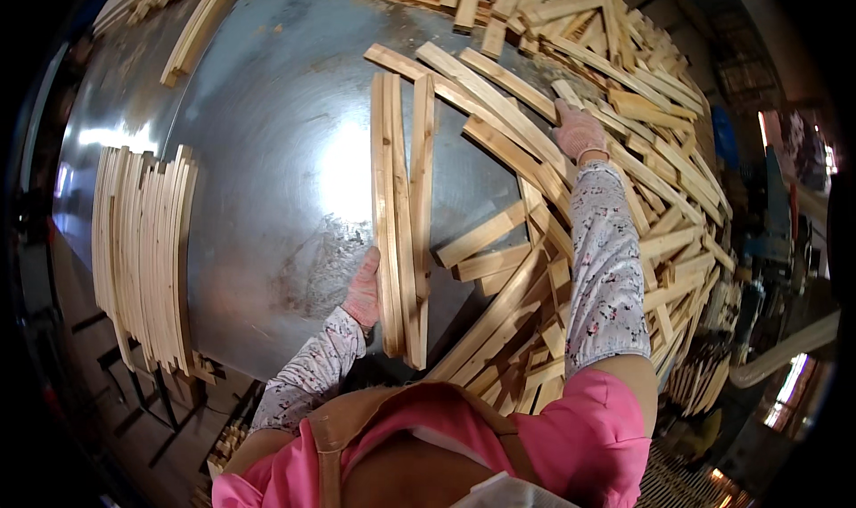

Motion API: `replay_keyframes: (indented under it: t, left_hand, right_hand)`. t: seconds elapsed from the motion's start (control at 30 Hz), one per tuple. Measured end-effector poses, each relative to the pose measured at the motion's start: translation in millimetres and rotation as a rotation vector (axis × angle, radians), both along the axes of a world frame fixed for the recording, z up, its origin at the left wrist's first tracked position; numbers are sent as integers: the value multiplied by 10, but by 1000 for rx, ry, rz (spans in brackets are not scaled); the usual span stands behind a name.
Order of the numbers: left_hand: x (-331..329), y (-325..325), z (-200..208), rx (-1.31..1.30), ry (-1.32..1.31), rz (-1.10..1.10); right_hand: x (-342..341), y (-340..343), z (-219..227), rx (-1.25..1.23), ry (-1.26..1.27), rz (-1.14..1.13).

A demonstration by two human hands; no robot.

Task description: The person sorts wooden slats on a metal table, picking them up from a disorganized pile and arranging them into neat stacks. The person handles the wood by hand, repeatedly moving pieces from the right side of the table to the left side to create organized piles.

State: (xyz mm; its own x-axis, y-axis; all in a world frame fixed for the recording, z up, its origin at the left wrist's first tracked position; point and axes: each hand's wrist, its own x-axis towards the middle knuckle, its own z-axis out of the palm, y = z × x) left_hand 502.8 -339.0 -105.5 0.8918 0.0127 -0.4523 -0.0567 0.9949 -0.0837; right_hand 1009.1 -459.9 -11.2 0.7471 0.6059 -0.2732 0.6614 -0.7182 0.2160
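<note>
The gathered slats (pixel 401 214) are steadied by the left hand (pixel 364 287), pressed flat against their near left edge, their long axis running straight away. A strip in the loose heap (pixel 615 151), lying far to the right, is pressed under the outstretched right hand (pixel 578 132), whose grip cannot be told.

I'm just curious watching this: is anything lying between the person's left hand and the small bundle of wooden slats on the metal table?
Nothing visible does. The left hand already rests against the left side of the slat bundle on the metal table. The right hand is on the loose slat pile.
</note>
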Motion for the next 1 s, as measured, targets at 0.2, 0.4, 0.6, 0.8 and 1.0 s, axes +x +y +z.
replay_keyframes:
  t: [0.2, 0.4, 0.6, 0.8, 1.0]
  left_hand:
    - [-259, 286, -72, 16, -73, -11]
    - [-321, 329, 547, 87, -65, 152]
    - [-123, 54, 671, 136, 11, 177]
    - [-382, 181, 507, 97, -171, 146]
    - [-256, 296, 357, 66, -228, 153]
  right_hand:
    - [-171, 309, 114, 97, -65, 74]
    - [-1139, 502, 1040, 465, 108, 107]
    - [-2934, 768, 207, 630, 297, 544]
    - [-1491, 134, 89, 539, -192, 55]
    - [-1502, 183, 594, 420, 181, -58]
